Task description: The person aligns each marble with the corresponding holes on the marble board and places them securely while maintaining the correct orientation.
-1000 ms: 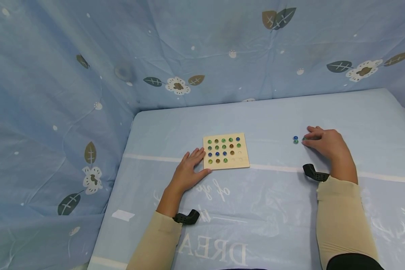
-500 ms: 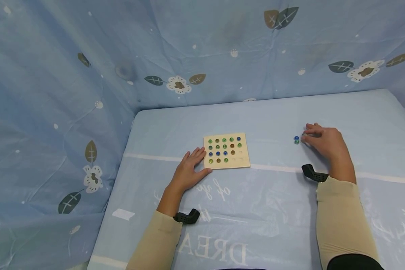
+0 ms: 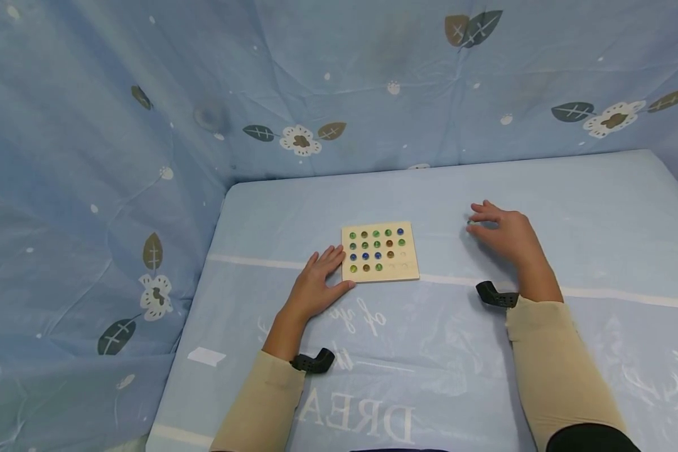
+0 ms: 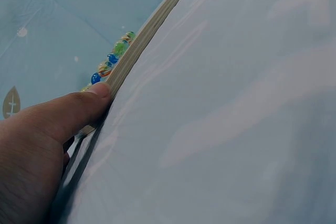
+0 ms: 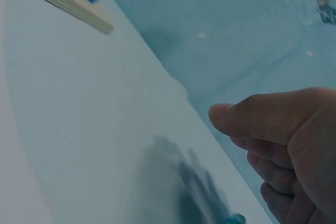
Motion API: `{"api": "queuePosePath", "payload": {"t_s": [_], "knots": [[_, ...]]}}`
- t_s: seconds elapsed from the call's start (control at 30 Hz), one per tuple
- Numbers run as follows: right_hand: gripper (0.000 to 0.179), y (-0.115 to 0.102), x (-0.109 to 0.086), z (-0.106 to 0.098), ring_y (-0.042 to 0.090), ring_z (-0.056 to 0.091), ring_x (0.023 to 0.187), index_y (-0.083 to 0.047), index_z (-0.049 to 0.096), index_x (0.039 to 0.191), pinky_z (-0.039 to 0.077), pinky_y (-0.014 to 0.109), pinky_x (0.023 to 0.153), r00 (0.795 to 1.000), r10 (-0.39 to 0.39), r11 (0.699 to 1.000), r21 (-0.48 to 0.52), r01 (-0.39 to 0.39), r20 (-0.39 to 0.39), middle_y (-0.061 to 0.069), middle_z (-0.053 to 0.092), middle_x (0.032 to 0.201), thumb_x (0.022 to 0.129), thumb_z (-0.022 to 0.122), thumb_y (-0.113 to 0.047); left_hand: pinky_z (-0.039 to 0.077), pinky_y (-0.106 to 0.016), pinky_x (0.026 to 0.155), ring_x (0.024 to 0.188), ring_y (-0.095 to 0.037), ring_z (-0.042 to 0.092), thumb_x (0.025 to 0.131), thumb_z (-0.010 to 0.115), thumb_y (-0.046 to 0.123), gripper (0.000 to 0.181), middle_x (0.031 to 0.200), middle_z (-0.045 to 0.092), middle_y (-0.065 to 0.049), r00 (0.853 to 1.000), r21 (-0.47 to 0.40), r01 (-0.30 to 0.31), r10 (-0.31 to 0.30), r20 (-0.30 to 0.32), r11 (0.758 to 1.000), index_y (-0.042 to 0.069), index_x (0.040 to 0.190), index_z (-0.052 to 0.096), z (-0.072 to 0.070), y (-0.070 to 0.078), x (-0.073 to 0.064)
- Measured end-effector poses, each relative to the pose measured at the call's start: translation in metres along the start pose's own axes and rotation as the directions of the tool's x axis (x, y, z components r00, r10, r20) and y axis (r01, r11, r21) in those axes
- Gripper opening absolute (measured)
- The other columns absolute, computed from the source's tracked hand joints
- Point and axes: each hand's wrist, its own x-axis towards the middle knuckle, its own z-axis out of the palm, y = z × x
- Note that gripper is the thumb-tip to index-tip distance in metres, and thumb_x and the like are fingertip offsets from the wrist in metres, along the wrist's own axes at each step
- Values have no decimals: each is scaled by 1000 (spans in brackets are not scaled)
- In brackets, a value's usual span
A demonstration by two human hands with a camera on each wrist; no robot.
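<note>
A pale wooden board (image 3: 405, 271) with rows of round hollows lies on the table. Green, blue and brown glass marbles (image 3: 365, 256) fill most of its hollows; a few at the lower right hold none. My left hand (image 3: 312, 290) rests with extended fingers along the board's left side, its thumb (image 4: 100, 88) touching the near corner. To the right of the board, my right hand (image 3: 503, 233) pinches a green marble (image 3: 471, 222) between thumb and fingers above the table. In the right wrist view that marble is hidden, while a teal marble (image 5: 236, 219) lies below on the table.
A blue patterned cloth (image 3: 328, 81) hangs behind and to the left of the table (image 3: 429, 351). White tape (image 3: 206, 356) is stuck near the table's left edge. Black wrist cameras (image 3: 313, 362) are worn on both wrists.
My right hand has lifted the green marble and moved left toward the board, now covering the loose blue and green marbles in the head view. My left hand has stayed at the board.
</note>
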Motion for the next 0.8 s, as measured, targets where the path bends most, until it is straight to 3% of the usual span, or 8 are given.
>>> {"api": "queuePosePath", "payload": {"t_s": [0.23, 0.43, 0.8], "knots": [[34, -18, 4, 25, 24, 34, 138, -7, 68, 114, 26, 53, 112, 996, -81, 997, -4, 81, 35, 6, 47, 143, 86, 68, -27, 12, -36, 120, 142, -8, 23, 83, 62, 57, 77, 151, 30, 13, 1000, 1, -4, 4, -1, 1000, 22, 146, 36, -1, 0, 0], [35, -26, 5, 41, 24, 35, 138, -9, 68, 116, 26, 54, 112, 992, -104, 994, -34, 107, 71, 6, 45, 144, 85, 69, -26, 12, -35, 120, 142, -7, 23, 82, 63, 56, 77, 151, 30, 14, 1000, -1, 0, 0, -8, 1000, 22, 145, 37, -1, 1, 0], [29, -40, 3, 64, 21, 33, 139, -9, 72, 108, 30, 51, 111, 971, -205, 978, -3, 207, 126, 1, 50, 141, 82, 73, -23, 13, -35, 120, 142, -7, 23, 82, 64, 56, 76, 150, 31, 14, 1000, 4, 7, -7, -16, 1000, 22, 145, 38, 0, 2, 0]]}}
